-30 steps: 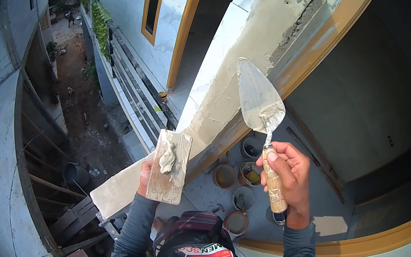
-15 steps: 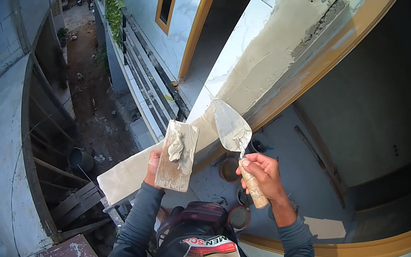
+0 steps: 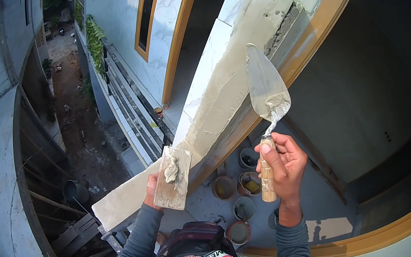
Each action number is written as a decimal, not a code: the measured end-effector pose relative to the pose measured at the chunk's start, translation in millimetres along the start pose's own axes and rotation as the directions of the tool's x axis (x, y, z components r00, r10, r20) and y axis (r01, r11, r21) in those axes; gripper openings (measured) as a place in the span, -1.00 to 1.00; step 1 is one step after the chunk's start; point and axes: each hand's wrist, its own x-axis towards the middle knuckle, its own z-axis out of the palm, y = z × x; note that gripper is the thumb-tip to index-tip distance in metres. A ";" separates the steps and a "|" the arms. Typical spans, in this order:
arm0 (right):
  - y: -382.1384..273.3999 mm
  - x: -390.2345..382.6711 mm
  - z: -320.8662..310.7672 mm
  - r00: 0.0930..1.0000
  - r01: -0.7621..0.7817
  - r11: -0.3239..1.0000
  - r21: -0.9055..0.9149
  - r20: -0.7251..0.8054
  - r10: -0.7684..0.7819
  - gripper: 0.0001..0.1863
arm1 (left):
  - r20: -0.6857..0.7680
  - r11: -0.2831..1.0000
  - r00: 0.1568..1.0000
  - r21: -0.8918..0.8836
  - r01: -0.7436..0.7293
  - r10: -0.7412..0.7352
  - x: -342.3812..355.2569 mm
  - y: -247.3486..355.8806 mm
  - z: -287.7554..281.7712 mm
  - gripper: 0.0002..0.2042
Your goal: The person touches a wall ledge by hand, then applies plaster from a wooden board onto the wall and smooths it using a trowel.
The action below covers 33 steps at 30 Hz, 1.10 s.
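Note:
My right hand is closed round the wooden handle of a trowel, whose pointed blade tilts up beside the wall edge. A little grey mortar clings near the heel of the blade. In my left hand is a small rectangular wooden board with a lump of mortar on its face. The fingers of that hand are mostly hidden behind the board. Above and between my hands runs a plastered strip of wet-looking grey mortar, rough and broken along its upper right edge.
Several buckets stand on the floor below, between my arms. A brown wooden frame borders the plastered strip. To the left, a ledge and long slats overlook a drop to a dirt alley. A timber plank lies at right.
My right hand has moved up and right, carrying the trowel's blade higher along the plastered strip. The board in my left hand sits slightly lower in view, and the whole view has shifted.

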 end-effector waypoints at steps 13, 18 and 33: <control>-62.3 20.0 -18.9 0.999 -0.014 0.989 -0.149 0.035 0.019 -0.74 | -0.060 0.997 0.996 0.046 -0.065 0.068 -9.2 7.1 -6.7 -0.41; -91.1 27.6 -21.1 0.984 -0.131 0.989 -0.074 0.109 0.139 -0.68 | -0.013 0.998 0.998 0.011 -0.061 0.062 -10.3 2.9 -7.3 -0.42; 109.5 -41.4 21.3 0.737 -0.565 0.798 -0.210 0.307 0.602 -0.69 | -0.072 0.997 0.994 0.015 -0.081 0.082 -20.0 9.9 -13.8 -0.41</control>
